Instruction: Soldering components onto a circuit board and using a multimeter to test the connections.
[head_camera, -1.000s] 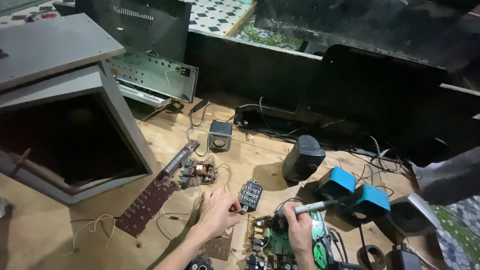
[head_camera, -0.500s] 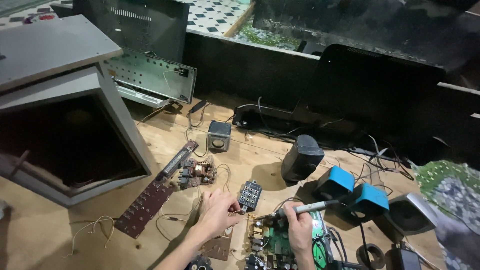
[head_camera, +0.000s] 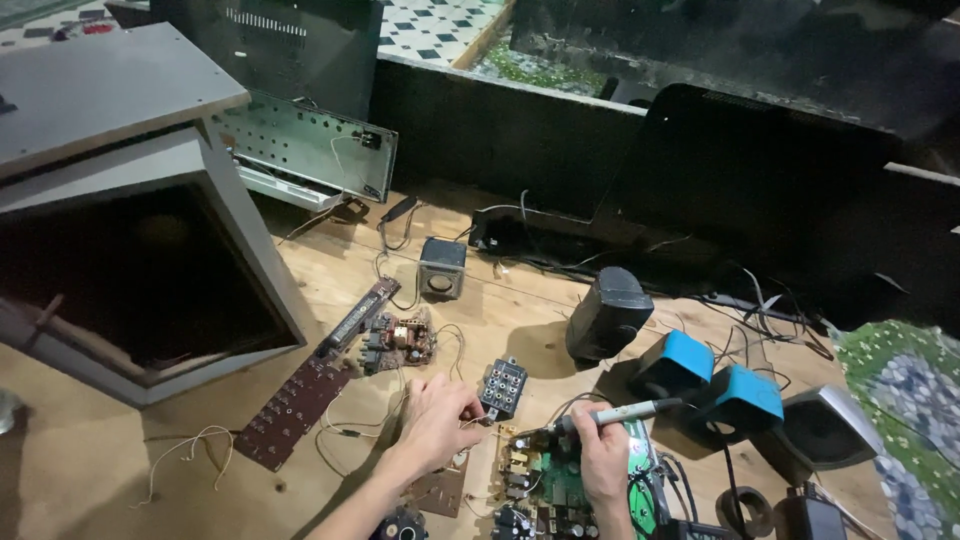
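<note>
My right hand (head_camera: 604, 462) grips a soldering iron (head_camera: 612, 414) with a grey handle, its tip pointing left over a green circuit board (head_camera: 548, 480) crowded with parts. My left hand (head_camera: 436, 420) pinches a thin wire just left of the iron's tip, beside a small black connector block (head_camera: 503, 387) with rows of round sockets. Both hands rest on the wooden table (head_camera: 300, 500) near its front edge.
A large open grey metal case (head_camera: 130, 250) fills the left side. A long brown circuit strip (head_camera: 310, 390), a small board with coils (head_camera: 398, 340), a small grey speaker (head_camera: 441, 266), a black speaker (head_camera: 606, 314), two blue speakers (head_camera: 710, 385) and tangled cables lie around.
Both hands stay in place over the board. At the right edge, a dark object seen earlier is gone and a green patterned cloth shows there.
</note>
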